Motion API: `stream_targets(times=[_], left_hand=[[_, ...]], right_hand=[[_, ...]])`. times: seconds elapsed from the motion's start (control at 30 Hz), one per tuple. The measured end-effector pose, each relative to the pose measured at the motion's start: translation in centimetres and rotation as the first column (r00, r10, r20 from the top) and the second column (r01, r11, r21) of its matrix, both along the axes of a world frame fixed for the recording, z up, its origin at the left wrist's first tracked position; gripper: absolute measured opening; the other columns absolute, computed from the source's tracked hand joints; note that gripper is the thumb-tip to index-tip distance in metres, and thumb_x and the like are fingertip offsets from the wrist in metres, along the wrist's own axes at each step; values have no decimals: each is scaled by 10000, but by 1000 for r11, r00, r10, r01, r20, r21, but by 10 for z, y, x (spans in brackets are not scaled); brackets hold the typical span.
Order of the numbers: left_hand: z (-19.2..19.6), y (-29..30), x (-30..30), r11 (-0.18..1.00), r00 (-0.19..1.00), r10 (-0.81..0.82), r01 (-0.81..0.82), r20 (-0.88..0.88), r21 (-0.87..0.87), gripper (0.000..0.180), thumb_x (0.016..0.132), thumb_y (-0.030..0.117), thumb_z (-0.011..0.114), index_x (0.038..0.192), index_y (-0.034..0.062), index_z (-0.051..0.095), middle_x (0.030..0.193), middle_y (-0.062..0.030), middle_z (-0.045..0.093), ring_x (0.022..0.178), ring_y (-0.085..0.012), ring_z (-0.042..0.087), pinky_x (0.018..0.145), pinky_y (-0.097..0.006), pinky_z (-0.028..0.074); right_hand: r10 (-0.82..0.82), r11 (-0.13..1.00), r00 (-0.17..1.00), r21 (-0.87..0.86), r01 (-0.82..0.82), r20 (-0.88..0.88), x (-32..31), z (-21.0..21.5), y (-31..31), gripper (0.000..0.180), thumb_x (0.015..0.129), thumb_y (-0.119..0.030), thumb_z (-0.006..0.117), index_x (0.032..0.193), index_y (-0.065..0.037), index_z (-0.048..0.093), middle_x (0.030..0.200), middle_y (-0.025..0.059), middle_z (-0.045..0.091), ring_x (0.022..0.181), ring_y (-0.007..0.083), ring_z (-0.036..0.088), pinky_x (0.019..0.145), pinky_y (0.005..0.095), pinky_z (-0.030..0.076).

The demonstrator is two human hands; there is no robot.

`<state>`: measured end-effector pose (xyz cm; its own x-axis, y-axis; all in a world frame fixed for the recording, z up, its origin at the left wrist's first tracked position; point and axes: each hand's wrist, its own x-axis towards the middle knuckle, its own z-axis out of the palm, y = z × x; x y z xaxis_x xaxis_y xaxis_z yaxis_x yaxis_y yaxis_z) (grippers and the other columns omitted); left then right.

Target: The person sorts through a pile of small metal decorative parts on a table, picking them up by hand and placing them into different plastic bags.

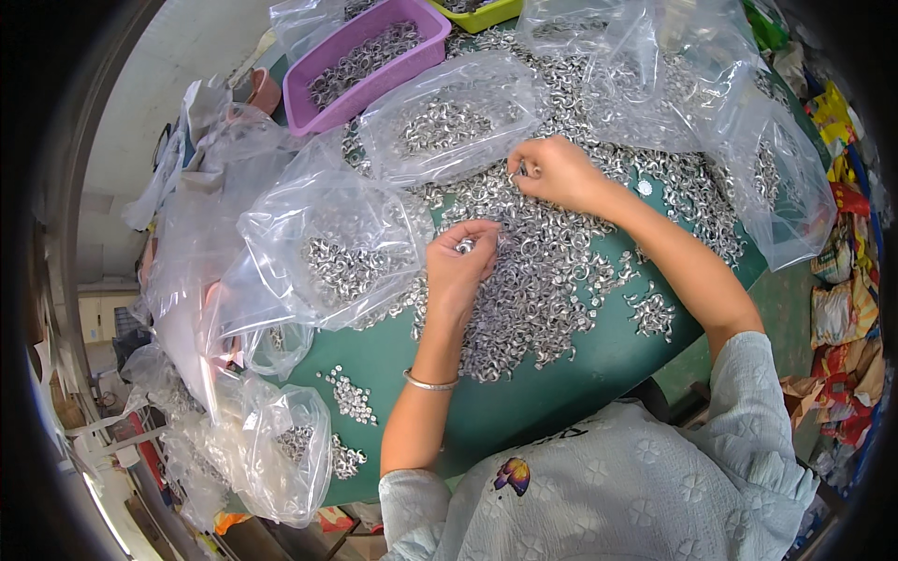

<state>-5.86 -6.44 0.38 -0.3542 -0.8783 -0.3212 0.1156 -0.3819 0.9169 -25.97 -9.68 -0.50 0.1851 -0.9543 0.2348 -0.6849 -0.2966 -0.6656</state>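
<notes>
A large heap of small silver curved metal pieces, ring- or hook-like, covers the middle of the green table. Over its left side, my left hand is closed with thumb and fingertips together, and silver pieces show in its curled fingers. Farther off and to the right, my right hand pinches a small silver piece near the heap's far part. My hands are apart from each other. Just beyond them lies a clear plastic bag with more such pieces inside.
At the back stand a purple basket of pieces and a yellow-green tray. Clear bags holding pieces lie left, others right. Small piles sit near the table's edge: one left, one right. Colourful sacks line the far right.
</notes>
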Motion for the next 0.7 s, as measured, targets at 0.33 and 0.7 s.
stream_targets(times=[0.33,0.7], left_hand=[[4,8,0,972,978,-24,71,205,-225,155,864,53,551,958,-40,633,620,13,489,530,-44,403,455,-177,294],[9,23,-8,793,941,205,1,269,-609,113,840,22,575,909,-37,641,779,-10,601,615,-30,488,523,-160,375]], right_hand=[[-467,714,287,548,-436,837,-6,24,38,116,854,-143,565,903,-39,554,691,-13,498,507,53,391,360,186,237],[46,987,979,141,-74,197,31,28,76,242,752,-173,677,940,-29,630,562,98,557,485,238,549,484,332,431]])
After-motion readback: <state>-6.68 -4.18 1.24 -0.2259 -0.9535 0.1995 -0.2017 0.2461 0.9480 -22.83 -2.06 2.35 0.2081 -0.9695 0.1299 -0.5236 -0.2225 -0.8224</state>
